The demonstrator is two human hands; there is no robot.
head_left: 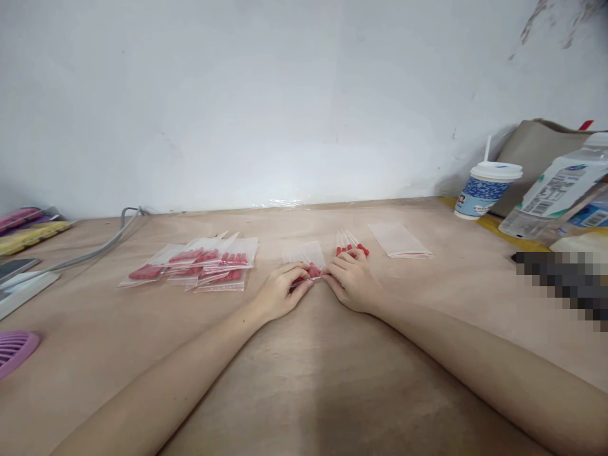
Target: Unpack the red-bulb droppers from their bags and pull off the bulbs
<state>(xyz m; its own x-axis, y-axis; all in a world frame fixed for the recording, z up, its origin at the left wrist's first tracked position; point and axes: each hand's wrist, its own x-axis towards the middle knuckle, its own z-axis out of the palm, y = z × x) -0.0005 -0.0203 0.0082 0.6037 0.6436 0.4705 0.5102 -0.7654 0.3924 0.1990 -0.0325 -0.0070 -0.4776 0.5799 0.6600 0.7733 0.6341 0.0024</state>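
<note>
On the table, a small clear zip bag (303, 251) lies between my hands, with several red-ended sticks (314, 270) inside. My left hand (281, 292) pinches the near left edge of this bag, thumb against fingers. My right hand (354, 283) has its fingertips closed at the bag's near right corner. Just beyond my right hand lie several loose thin white sticks with red ends (350, 246), partly hidden by the fingers. To the right is a flat stack of clear bags (399, 240). Left of my left hand, filled bags with red-ended sticks (223, 263) lie in an overlapping pile.
A paper cup with a straw (487, 190), a plastic bottle (553, 190) and a grey bag (527, 152) stand at the right by the wall. A grey cable (102, 247), a phone (16, 270) and a purple slotted object (16, 351) lie at the left.
</note>
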